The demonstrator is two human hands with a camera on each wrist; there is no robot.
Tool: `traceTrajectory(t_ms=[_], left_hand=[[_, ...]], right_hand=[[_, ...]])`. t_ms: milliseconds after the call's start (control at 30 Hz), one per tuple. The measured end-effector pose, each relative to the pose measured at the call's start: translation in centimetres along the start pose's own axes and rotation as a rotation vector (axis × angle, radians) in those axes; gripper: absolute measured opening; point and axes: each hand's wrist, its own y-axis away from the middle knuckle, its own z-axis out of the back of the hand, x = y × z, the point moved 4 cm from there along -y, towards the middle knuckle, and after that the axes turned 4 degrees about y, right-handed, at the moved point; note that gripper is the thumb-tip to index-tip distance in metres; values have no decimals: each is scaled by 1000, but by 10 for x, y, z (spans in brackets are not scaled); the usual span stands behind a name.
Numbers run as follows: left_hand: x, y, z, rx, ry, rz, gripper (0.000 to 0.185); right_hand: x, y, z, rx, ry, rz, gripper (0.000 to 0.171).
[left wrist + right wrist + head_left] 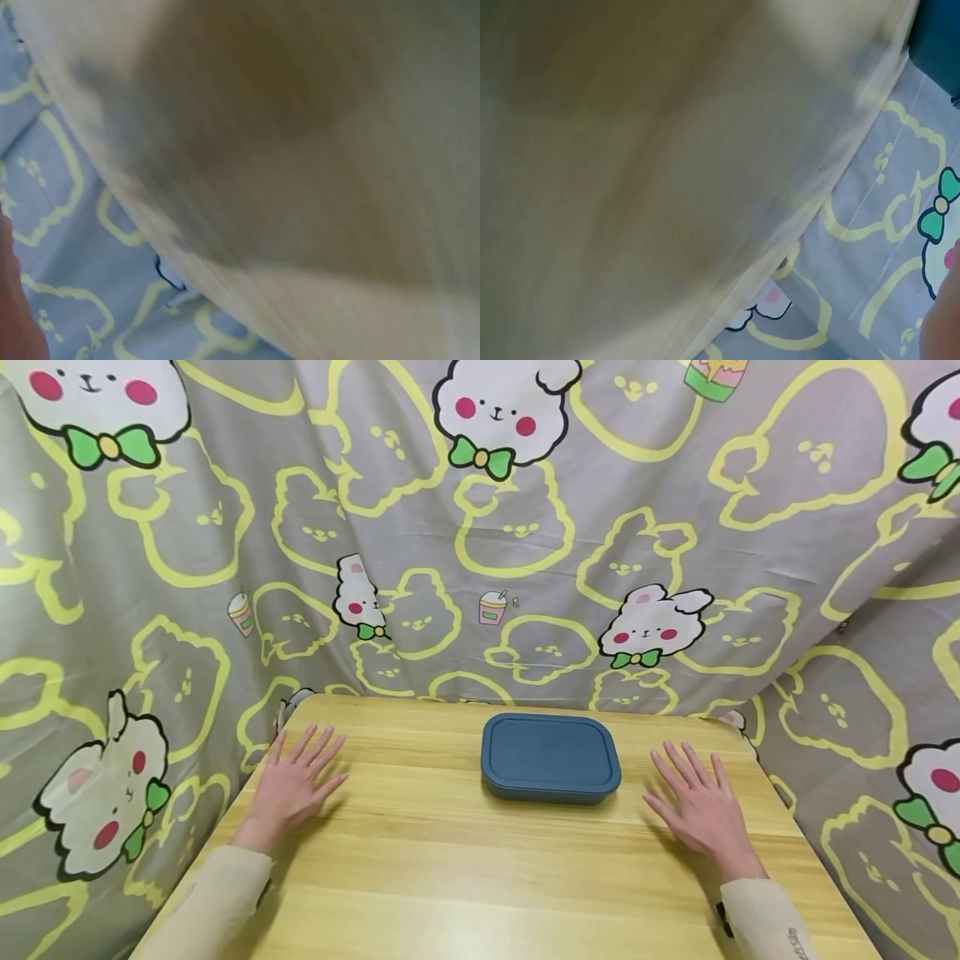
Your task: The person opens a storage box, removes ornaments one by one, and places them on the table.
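Observation:
A dark blue rectangular box with rounded corners and a fitted lid (551,756) sits on the wooden table, toward the back and right of the middle. My left hand (288,785) is spread with straight fingers over the table's left side, well apart from the box. On the other side, my right hand (701,806) is spread the same way, its thumb a short distance from the box's right end. Both hands hold nothing. In the right wrist view, a corner of the blue box (939,45) shows at the top right. Each wrist view catches only a sliver of its hand.
The light wooden table (420,877) narrows toward the back in the head view. A grey curtain (420,552) with yellow outlines and white cartoon animals hangs along its back and both sides, close to the edges. Shadows of the hands fall on the tabletop.

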Motion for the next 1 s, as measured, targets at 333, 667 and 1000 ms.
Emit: traceTrajectory(t_ms=[333, 667, 1000], left_hand=[[-63, -44, -25, 147, 240, 150, 77], [-141, -97, -39, 214, 572, 129, 82], [-193, -117, -58, 241, 765, 71, 97]], right_hand=[[17, -17, -1, 23, -106, -48, 77], [30, -38, -16, 181, -478, -173, 82], [31, -44, -33, 275, -670, -232, 93]])
